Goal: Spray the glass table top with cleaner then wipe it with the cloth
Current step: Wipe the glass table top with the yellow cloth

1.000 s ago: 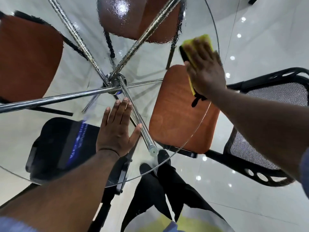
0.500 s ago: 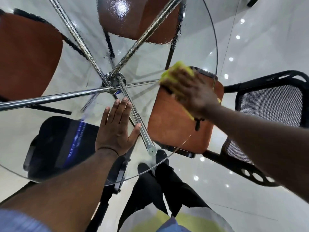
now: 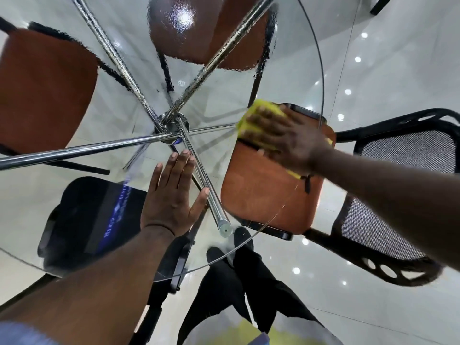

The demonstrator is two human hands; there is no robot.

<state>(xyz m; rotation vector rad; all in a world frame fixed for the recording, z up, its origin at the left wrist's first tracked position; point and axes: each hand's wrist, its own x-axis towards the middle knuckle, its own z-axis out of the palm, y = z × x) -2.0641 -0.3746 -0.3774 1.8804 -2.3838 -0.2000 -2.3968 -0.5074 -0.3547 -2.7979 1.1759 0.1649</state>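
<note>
Two hands work the glass tabletop (image 3: 322, 78). Left hand (image 3: 171, 195) lies flat, fingers straight, gripping nothing, bracing at 6 o'clock of the chrome hub (image 3: 171, 128). Right hand (image 3: 291, 140) spreads straight-fingered over the yellow cloth (image 3: 251, 118), pressing it to the glass at 3 o'clock of the hub, inside the rim. Cleaner droplets (image 3: 189, 78) bead unwiped at 12 o'clock.

Judgement: keep the palm flat with even pressure, and overlap strokes toward the wet patch.

Since a second ago, cloth and right hand have swept from the rim near 1 o'clock inward toward the hub. Left hand unmoved.
</note>
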